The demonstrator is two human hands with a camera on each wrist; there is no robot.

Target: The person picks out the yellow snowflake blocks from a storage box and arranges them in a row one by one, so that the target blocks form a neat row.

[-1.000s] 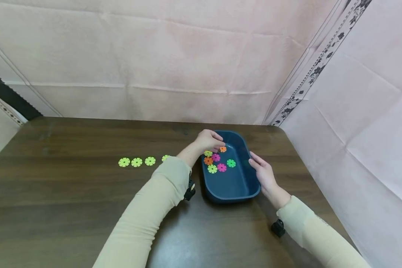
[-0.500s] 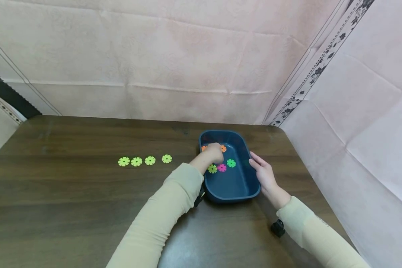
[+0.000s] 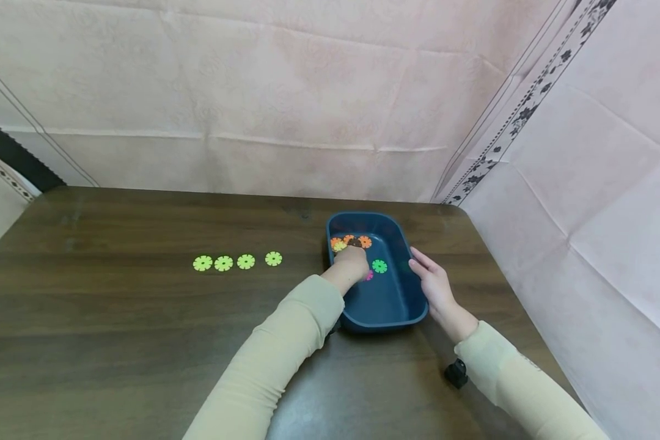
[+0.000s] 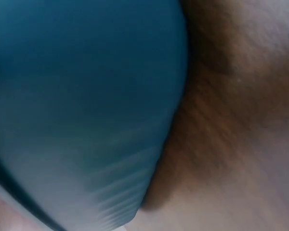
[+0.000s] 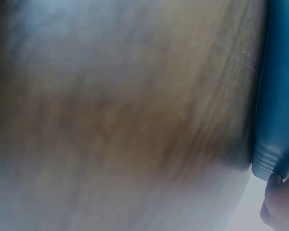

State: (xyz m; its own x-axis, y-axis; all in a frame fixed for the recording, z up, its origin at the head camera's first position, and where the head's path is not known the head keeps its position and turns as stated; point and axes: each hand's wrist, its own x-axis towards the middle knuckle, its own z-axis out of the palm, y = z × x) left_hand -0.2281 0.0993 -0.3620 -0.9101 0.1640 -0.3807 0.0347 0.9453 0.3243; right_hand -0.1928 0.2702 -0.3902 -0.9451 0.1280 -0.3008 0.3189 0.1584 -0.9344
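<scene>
My left hand (image 3: 352,263) reaches down into a blue plastic tub (image 3: 384,305), its fingertips hidden behind the back of the hand. Around it in the tub lie small flower-shaped discs: an orange disc (image 3: 365,242) beside others, a yellow disc (image 3: 339,246), a dark brown disc (image 3: 354,242), a green disc (image 3: 379,266) and a partly covered pink disc (image 3: 369,275). At the tub's right side, my right hand (image 3: 437,287) rests with fairly straight fingers along the wall and its thumb tip at the rim. Both wrist views show mostly the tub's outer wall and blurred tabletop.
Several yellow-green flower discs lie in a row on the brown wooden table (image 3: 143,318), left of the tub; the rightmost disc (image 3: 273,258) sits slightly apart. A pale cloth wall (image 3: 286,110) rises behind the table, and another cloth (image 3: 594,183) stands to the right.
My left hand has moved from the tub's far left end down toward the near discs, uncovering orange and dark brown ones. My right hand and the tub have stayed put.
</scene>
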